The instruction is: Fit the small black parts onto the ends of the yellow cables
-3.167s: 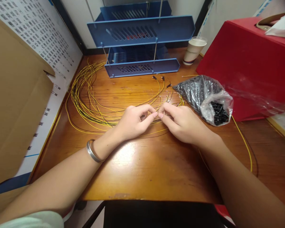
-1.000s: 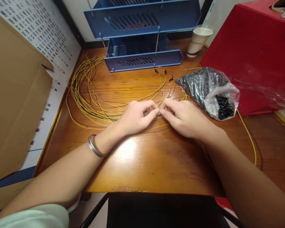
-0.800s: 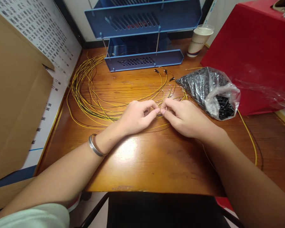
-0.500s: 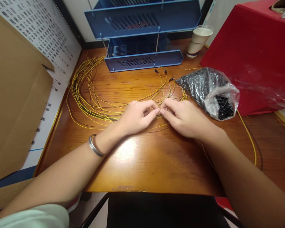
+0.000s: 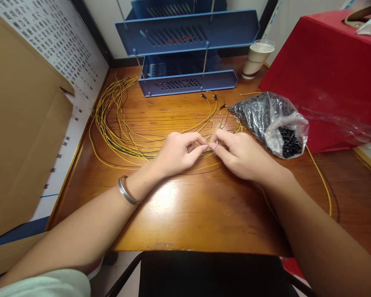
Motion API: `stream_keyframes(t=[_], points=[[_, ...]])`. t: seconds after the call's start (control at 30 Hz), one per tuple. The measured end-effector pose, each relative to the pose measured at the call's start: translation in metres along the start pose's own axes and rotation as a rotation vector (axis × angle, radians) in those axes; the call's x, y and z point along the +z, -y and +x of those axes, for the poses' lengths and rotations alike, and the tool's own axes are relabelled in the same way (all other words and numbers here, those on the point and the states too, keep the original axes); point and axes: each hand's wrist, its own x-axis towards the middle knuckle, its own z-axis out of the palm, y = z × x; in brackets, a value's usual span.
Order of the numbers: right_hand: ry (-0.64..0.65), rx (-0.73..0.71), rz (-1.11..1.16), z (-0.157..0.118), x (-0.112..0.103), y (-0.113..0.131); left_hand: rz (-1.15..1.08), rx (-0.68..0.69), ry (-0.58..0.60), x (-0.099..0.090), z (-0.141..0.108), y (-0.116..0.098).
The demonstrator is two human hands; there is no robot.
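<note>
My left hand point(image 5: 181, 153) is closed in a pinch above the wooden table, thumb against forefinger. Facing it, my right hand point(image 5: 236, 152) is pinched too, its fingertips a small gap from the left ones. Whatever lies between the fingers is too small to make out. Thin yellow and black wires point(image 5: 108, 138) lie in a big loose coil on the left and run beneath both hands. Several wire ends carry small black connectors point(image 5: 215, 97), just beyond my hands. Other wire ends with tiny metal tips point(image 5: 221, 127) fan out close to my right fingers.
A clear plastic bag of black parts point(image 5: 266, 119) rests beyond my right hand, against a red box point(image 5: 321, 78). Blue stacked trays point(image 5: 188, 82) and a paper cup point(image 5: 256, 60) stand at the back. Cardboard point(image 5: 24, 123) leans at the left edge.
The view has tilted up slightly, so things at the back sit a little lower. Between my fingertips the gap looks slightly wider; otherwise both hands keep their pinch.
</note>
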Motion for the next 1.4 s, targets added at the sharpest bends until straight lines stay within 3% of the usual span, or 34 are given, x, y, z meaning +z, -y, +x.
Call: stream_keyframes(t=[0.37,0.63,1.17,1.4], points=[[-0.016,0.001,0.034,0.0008,-0.0008,-0.0027,0.000,-0.044,-0.089,0.0008,0.0013,0.0014],[-0.036,-0.034,0.056,0.0010,-0.0008,-0.0038,-0.011,-0.062,0.033,-0.0018,0.0002,-0.0020],[-0.035,-0.029,0.053,0.0004,-0.0040,-0.0052,0.007,-0.058,-0.049,-0.0007,0.0006,0.0015],[-0.034,-0.038,0.095,-0.0007,-0.0066,-0.0058,-0.007,-0.040,0.029,-0.0019,0.0008,-0.0028]])
